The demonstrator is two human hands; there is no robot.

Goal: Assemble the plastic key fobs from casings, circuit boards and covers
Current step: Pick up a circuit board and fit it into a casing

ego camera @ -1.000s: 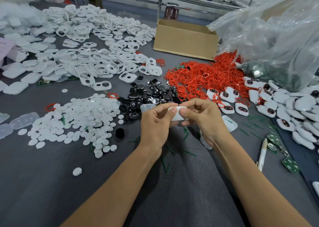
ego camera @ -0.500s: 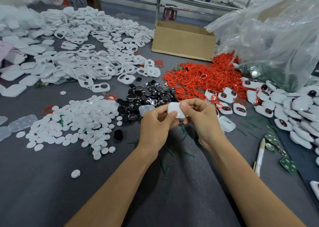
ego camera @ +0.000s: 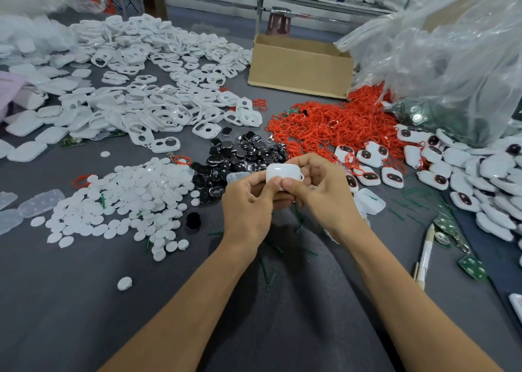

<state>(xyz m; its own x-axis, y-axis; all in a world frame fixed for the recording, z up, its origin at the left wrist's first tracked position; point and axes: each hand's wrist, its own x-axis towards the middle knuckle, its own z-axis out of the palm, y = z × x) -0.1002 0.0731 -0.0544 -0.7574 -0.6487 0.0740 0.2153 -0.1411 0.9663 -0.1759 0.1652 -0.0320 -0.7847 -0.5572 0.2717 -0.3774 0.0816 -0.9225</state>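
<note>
The left hand (ego camera: 248, 202) and the right hand (ego camera: 322, 193) meet above the grey counter (ego camera: 84, 301). Together they pinch one small white rounded plastic casing (ego camera: 284, 172), with the two thumbs side by side on its near face and the fingers curled behind it. The casing is in the air, just in front of a heap of glossy black round pieces (ego camera: 240, 154). A pile of white plastic discs (ego camera: 127, 196) lies to the left, a tangle of red loops (ego camera: 324, 125) beyond, and a brown cardboard box (ego camera: 299, 66) further back.
</note>
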